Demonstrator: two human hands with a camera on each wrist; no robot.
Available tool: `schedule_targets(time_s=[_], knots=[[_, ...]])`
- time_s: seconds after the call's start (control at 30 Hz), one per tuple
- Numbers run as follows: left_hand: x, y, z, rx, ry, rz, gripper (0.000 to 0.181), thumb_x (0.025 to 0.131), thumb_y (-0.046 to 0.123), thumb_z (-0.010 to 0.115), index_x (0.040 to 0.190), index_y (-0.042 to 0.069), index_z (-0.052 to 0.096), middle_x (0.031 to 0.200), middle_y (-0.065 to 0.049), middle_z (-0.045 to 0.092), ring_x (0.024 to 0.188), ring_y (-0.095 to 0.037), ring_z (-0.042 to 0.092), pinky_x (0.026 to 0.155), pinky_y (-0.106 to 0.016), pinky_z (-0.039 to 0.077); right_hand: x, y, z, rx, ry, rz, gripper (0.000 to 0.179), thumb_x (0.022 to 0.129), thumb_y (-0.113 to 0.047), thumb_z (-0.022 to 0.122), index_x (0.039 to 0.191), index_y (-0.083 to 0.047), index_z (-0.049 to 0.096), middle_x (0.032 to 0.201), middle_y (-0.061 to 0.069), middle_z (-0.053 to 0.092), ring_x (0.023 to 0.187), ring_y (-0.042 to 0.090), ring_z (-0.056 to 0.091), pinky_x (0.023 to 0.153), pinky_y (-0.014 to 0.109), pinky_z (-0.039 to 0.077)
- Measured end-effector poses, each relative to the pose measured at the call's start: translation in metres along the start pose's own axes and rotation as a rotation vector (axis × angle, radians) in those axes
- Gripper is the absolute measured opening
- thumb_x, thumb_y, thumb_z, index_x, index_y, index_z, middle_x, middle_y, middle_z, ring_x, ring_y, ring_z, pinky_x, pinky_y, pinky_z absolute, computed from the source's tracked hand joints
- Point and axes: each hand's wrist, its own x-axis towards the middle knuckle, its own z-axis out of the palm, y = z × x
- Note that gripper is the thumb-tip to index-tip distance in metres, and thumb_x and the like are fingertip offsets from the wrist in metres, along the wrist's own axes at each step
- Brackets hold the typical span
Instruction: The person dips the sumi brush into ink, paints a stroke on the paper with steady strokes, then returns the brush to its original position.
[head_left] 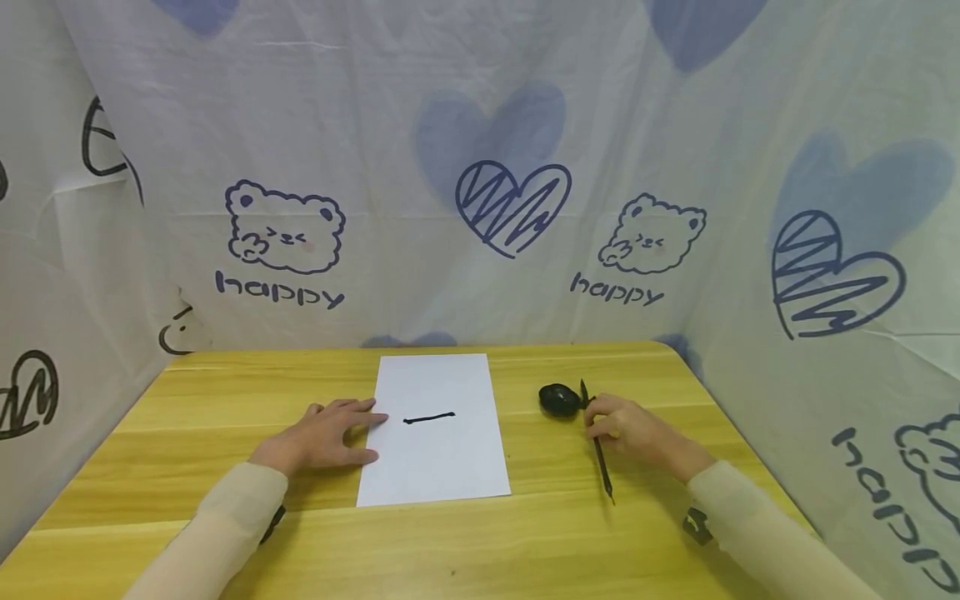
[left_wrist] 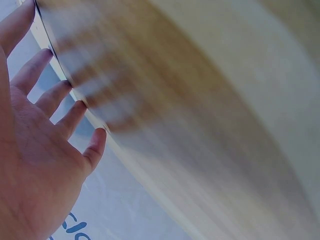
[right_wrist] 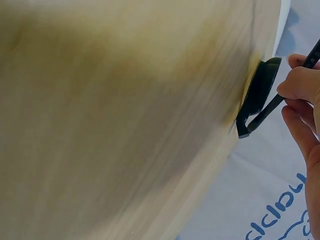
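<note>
A white sheet of paper lies on the table with one black, nearly horizontal stroke on it. My left hand rests at the paper's left edge, its fingers spread and fairly straight; the left wrist view shows the same hand from the palm side. Between thumb and fingers my right hand pinches a dark ink brush. Its bristle end is at a small black ink dish. Seen from the right wrist, the brush slants down to the end of the dish.
The yellow wood-grain table reaches back to a white curtain printed with hearts and bears. Curtain also hangs at both sides. Dark bands are partly visible near both cuffs.
</note>
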Motion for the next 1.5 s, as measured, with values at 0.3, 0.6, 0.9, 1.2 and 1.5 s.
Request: schedule_targets(time_s=[0.3, 0.6, 0.9, 1.2, 1.5], knots=[[-0.001, -0.001, 0.0, 0.009, 0.002, -0.001, 0.069, 0.091, 0.058, 0.069, 0.15, 0.022, 0.056, 0.164, -0.015, 0.041, 0.151, -0.044, 0.035, 0.116, -0.074, 0.023, -0.002, 0.001, 0.006, -0.015, 0.004, -0.038, 0.035, 0.062, 0.021, 0.078, 0.083, -0.007, 0.082, 0.091, 0.006, 0.07, 0.085, 0.018, 0.064, 0.079, 0.033, 0.061], [-0.001, -0.004, 0.002, 0.015, 0.009, 0.009, 0.07, 0.092, 0.059, 0.068, 0.15, 0.022, 0.056, 0.164, -0.015, 0.042, 0.151, -0.045, 0.036, 0.115, -0.075, 0.024, -0.004, 0.001, 0.01, -0.062, -0.07, -0.038, 0.033, 0.066, 0.018, 0.081, 0.083, -0.011, 0.082, 0.094, 0.004, 0.068, 0.089, 0.016, 0.064, 0.081, 0.034, 0.061], [0.0, -0.004, 0.001, 0.003, 0.016, 0.015, 0.07, 0.092, 0.059, 0.068, 0.15, 0.022, 0.056, 0.164, -0.015, 0.041, 0.151, -0.044, 0.035, 0.116, -0.074, 0.023, -0.002, -0.003, 0.008, -0.081, -0.101, -0.043, 0.033, 0.066, 0.015, 0.081, 0.083, -0.013, 0.082, 0.093, 0.004, 0.066, 0.086, 0.017, 0.06, 0.076, 0.029, 0.057], [0.001, -0.003, 0.002, 0.006, 0.014, 0.005, 0.069, 0.092, 0.058, 0.068, 0.15, 0.023, 0.056, 0.164, -0.015, 0.041, 0.151, -0.044, 0.036, 0.114, -0.074, 0.024, -0.003, -0.007, 0.007, -0.101, -0.148, 0.002, 0.03, 0.072, 0.012, 0.082, 0.086, -0.015, 0.081, 0.095, 0.001, 0.064, 0.087, 0.014, 0.056, 0.079, 0.03, 0.056], [0.002, -0.004, 0.002, 0.007, 0.015, 0.005, 0.069, 0.091, 0.059, 0.068, 0.149, 0.023, 0.056, 0.164, -0.014, 0.042, 0.151, -0.044, 0.036, 0.115, -0.073, 0.025, -0.006, -0.003, 0.013, -0.088, -0.107, -0.021, 0.033, 0.071, 0.015, 0.079, 0.083, -0.015, 0.079, 0.092, -0.001, 0.063, 0.085, 0.012, 0.056, 0.075, 0.028, 0.054]])
